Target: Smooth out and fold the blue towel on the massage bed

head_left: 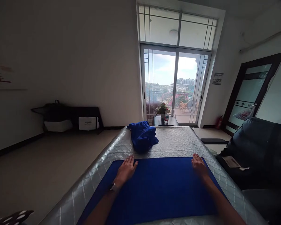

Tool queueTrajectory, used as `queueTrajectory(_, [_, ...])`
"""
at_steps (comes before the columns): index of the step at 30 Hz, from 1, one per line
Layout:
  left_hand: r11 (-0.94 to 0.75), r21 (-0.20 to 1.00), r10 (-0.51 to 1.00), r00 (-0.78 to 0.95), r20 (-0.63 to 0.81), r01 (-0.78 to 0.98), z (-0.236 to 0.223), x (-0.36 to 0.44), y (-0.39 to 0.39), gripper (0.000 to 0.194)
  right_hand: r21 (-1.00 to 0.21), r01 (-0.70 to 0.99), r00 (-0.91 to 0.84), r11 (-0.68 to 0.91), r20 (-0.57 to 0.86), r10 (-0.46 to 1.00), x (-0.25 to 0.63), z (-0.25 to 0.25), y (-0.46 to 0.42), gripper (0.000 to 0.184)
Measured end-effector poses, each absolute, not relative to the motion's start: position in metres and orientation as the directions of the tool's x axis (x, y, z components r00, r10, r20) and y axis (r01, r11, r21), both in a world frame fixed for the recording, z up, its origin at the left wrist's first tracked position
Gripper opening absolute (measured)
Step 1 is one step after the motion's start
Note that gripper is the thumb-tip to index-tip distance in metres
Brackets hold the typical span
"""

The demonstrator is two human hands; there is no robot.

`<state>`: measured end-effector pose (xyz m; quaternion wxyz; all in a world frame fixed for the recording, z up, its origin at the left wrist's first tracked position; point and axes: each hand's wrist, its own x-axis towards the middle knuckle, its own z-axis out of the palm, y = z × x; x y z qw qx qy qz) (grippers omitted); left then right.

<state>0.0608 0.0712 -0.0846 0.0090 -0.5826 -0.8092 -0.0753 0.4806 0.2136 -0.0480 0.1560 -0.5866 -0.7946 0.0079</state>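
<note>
A large blue cloth [159, 187] lies spread flat on a table covered in silver quilted fabric [178, 140]. My left hand [126, 170] rests palm down on the cloth's far left corner, fingers stretched out. Palm down as well, my right hand [199, 165] lies on the far right corner with its fingers flat. Neither hand holds anything. A crumpled pile of blue cloth [142, 136] sits on the table just beyond my left hand, apart from the flat cloth.
A dark sofa [259, 150] stands close along the table's right side. Beyond the table's far end is a small dark table with a potted plant [162, 111] before glass balcony doors [175, 84]. A low bench with bags [67, 120] lines the left wall.
</note>
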Motion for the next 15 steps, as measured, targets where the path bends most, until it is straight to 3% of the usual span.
queueTrajectory(6, [-0.044,0.206,0.985,0.009,0.171,0.977,-0.101,0.175,0.122,0.064,-0.282,0.732,-0.614,0.621,0.124,0.78,0.374,-0.07,0.175,0.06])
queueTrajectory(15, [-0.025,0.256,0.994,-0.004,0.113,0.966,-0.114,0.183,0.125,0.07,-0.325,0.706,-0.659,0.629,0.023,0.752,0.34,-0.092,0.176,0.062])
